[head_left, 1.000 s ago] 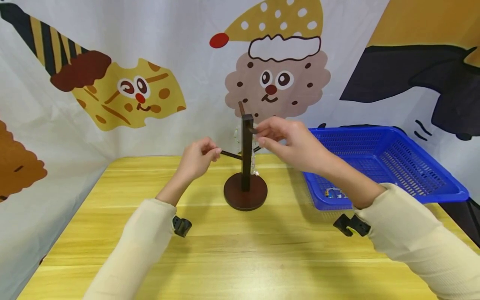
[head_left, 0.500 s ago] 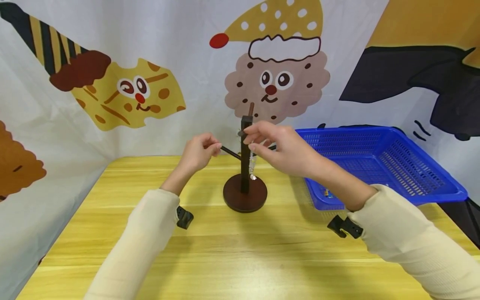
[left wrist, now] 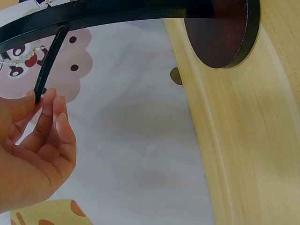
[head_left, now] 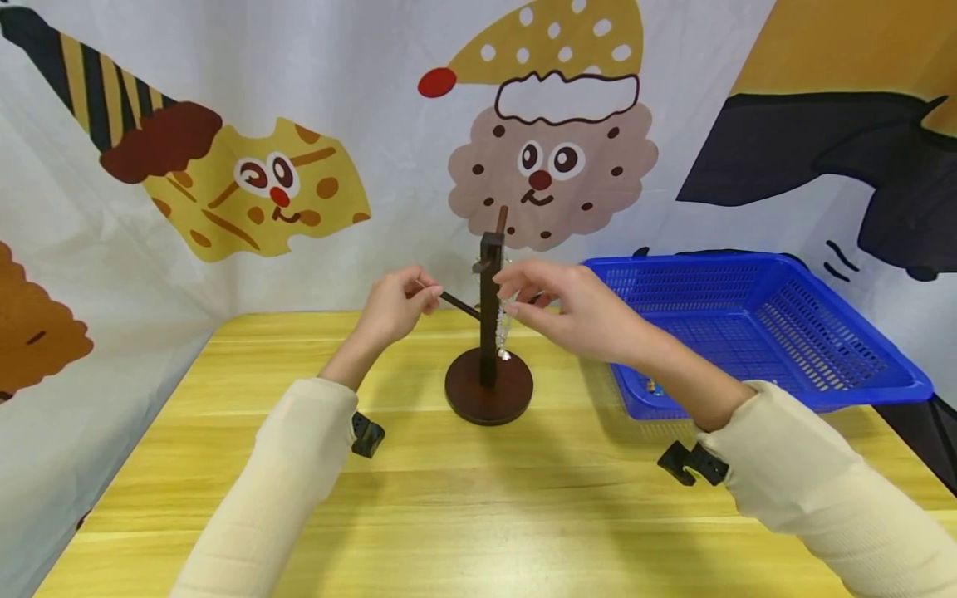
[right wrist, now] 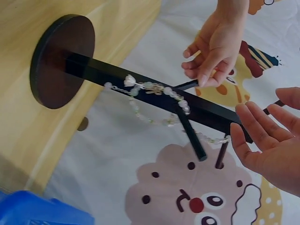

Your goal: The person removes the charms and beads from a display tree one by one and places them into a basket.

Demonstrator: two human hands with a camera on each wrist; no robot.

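Observation:
A dark wooden jewelry stand (head_left: 488, 324) with a round base (head_left: 489, 407) stands upright on the table, pegs sticking out from its post. My left hand (head_left: 399, 307) pinches the end of the lower left peg (left wrist: 48, 65) between thumb and fingers. Just right of the post, my right hand (head_left: 571, 303) holds nothing, its fingers spread and slightly bent near an upper peg (head_left: 482, 267). Beaded bracelets (right wrist: 161, 91) in pale and clear beads hang on the stand, one with a white flower-like charm (right wrist: 130, 80). In the head view the post and right hand partly hide them.
A blue plastic basket (head_left: 845, 353) sits at the right of the table, with a small colourful beaded item (head_left: 655, 387) inside, partly behind the right forearm. The wooden table (head_left: 449, 515) meets a printed cloth backdrop (head_left: 404, 166) behind the stand.
The stand has turned slightly, its front upper peg swinging left and the back one right. My right hand has let go of the upper peg and lowered a little. The left keeps its pinch.

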